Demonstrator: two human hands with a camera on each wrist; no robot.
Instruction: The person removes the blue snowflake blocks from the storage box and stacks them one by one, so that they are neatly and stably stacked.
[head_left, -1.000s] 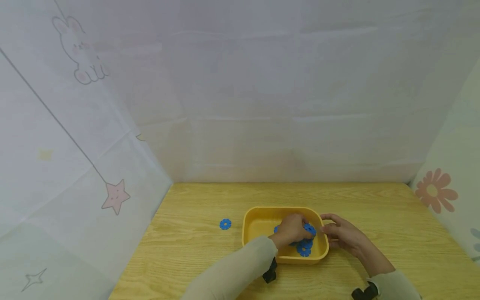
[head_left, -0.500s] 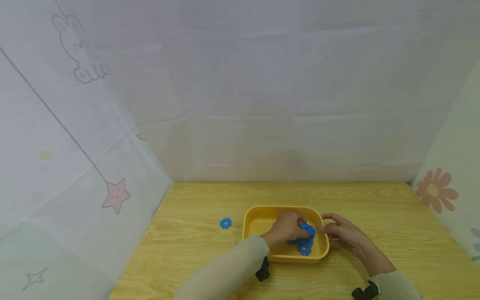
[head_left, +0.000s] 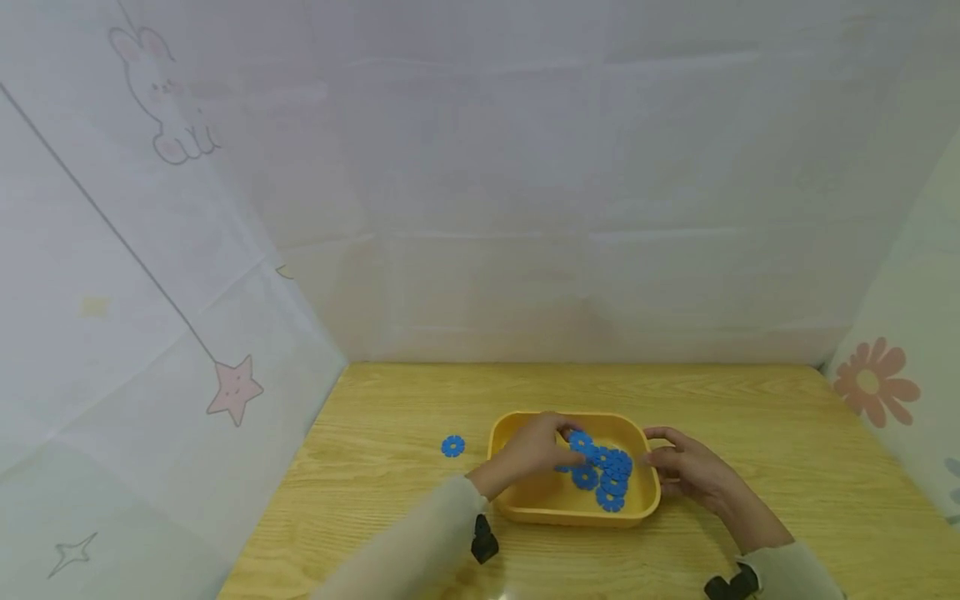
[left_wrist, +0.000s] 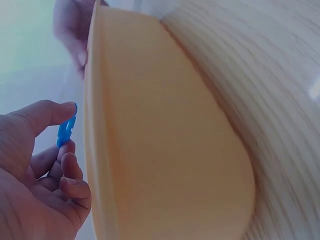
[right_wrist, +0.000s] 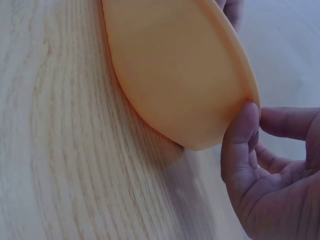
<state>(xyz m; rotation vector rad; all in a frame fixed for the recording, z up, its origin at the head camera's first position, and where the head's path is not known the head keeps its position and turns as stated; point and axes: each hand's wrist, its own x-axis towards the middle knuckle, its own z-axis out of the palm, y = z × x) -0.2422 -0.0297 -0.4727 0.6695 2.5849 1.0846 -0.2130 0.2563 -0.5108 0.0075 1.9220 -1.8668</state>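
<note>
Left hand (head_left: pixel 528 450): grip pinched on blue notched disc (left_wrist: pixel 67 129), over yellow bin (head_left: pixel 570 516). Right hand (head_left: pixel 693 473): pinching bin's right-end rim. Disc probably light, stiff, maybe slick; take outer edge, clear of other discs (head_left: pixel 615 479) in bin.

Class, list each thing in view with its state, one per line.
Yellow tray: upright on the table, part-filled.
Blue pieces in the tray: several overlapping.
Held blue piece: pinched in left hand.
Right hand: gripping the tray's rim.
Lone blue piece: flat, outside the tray.
</note>
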